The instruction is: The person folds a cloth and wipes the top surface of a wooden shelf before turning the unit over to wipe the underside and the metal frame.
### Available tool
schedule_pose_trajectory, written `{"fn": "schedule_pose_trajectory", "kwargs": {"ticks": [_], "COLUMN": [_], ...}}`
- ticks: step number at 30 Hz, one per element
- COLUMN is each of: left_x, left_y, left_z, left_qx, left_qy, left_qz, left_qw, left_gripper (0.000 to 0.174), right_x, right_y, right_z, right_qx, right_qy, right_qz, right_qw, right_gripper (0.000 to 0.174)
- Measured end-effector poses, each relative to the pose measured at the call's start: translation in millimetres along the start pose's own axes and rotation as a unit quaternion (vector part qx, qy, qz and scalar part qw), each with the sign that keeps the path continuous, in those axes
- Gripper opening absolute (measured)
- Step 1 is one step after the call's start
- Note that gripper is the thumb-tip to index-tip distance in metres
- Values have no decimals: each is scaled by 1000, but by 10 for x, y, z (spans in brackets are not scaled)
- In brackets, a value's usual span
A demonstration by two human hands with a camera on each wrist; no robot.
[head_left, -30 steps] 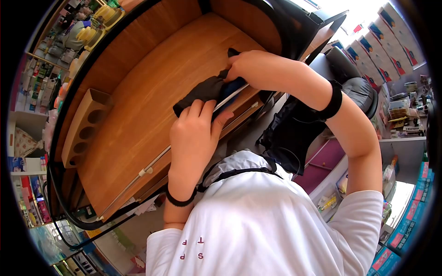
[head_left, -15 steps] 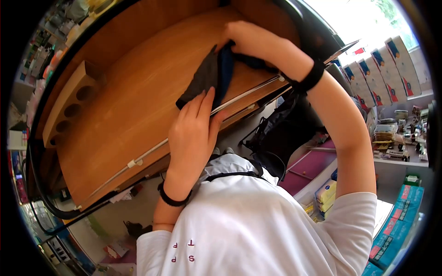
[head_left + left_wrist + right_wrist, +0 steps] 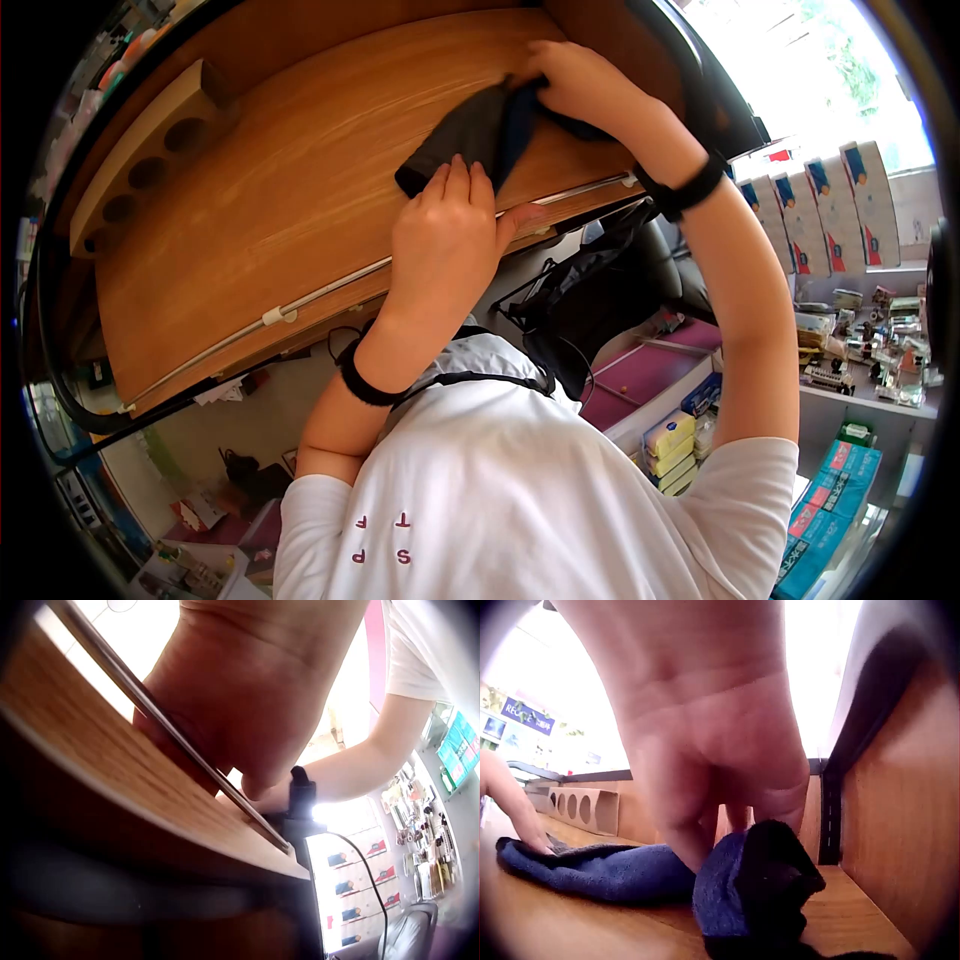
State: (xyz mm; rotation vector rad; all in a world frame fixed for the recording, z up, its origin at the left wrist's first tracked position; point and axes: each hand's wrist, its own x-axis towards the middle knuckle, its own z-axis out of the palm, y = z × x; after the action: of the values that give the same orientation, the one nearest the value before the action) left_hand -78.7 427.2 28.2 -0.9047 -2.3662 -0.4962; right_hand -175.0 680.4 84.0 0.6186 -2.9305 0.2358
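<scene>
A dark grey and blue cloth (image 3: 455, 135) lies over a wooden board near its rod-lined front edge. My left hand (image 3: 445, 240) rests straight fingers on the cloth's near end, its thumb out over the rod. At the far end, my right hand (image 3: 590, 90) grips the cloth with bent fingers. In the right wrist view, blue fleecy cloth (image 3: 615, 874) stretches between the hands and bunches beneath my right hand (image 3: 712, 742); my left hand (image 3: 514, 802) touches its other end. The left wrist view shows my left hand (image 3: 232, 690) over the rod, its fingertips hidden.
A metal rod (image 3: 335, 288) runs along the front edge of the board (image 3: 250, 210). A cardboard holder with round holes (image 3: 150, 160) stands at the left. A dark raised rim curves round the board. A black chair (image 3: 590, 300) and shelves stand beyond, at the right.
My right hand has moved away from my left, and the cloth between them is more spread out. My left hand stays on the near end. The head view has shifted too.
</scene>
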Motion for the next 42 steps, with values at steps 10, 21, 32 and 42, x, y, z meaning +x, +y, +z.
{"fn": "schedule_pose_trajectory", "kwargs": {"ticks": [10, 21, 32, 42], "left_x": [-138, -21, -111, -662], "left_y": [-84, 62, 52, -823], "left_z": [-299, 81, -158, -1260], "left_qx": [-94, -31, 3, 65], "left_qy": [-37, -6, -35, -35], "left_qz": [-53, -6, -55, -326], "left_qw": [993, 999, 998, 942], "left_gripper": [33, 73, 81, 50], "right_x": [-501, 117, 276, 723], "right_y": [-336, 93, -366, -1721], "right_z": [-224, -5, -8, -76], "right_qx": [-28, -31, -43, -44], "right_qy": [-111, -55, -128, -254], "right_qz": [50, 49, 44, -133], "right_qw": [992, 997, 990, 957], "right_gripper": [43, 57, 64, 53]}}
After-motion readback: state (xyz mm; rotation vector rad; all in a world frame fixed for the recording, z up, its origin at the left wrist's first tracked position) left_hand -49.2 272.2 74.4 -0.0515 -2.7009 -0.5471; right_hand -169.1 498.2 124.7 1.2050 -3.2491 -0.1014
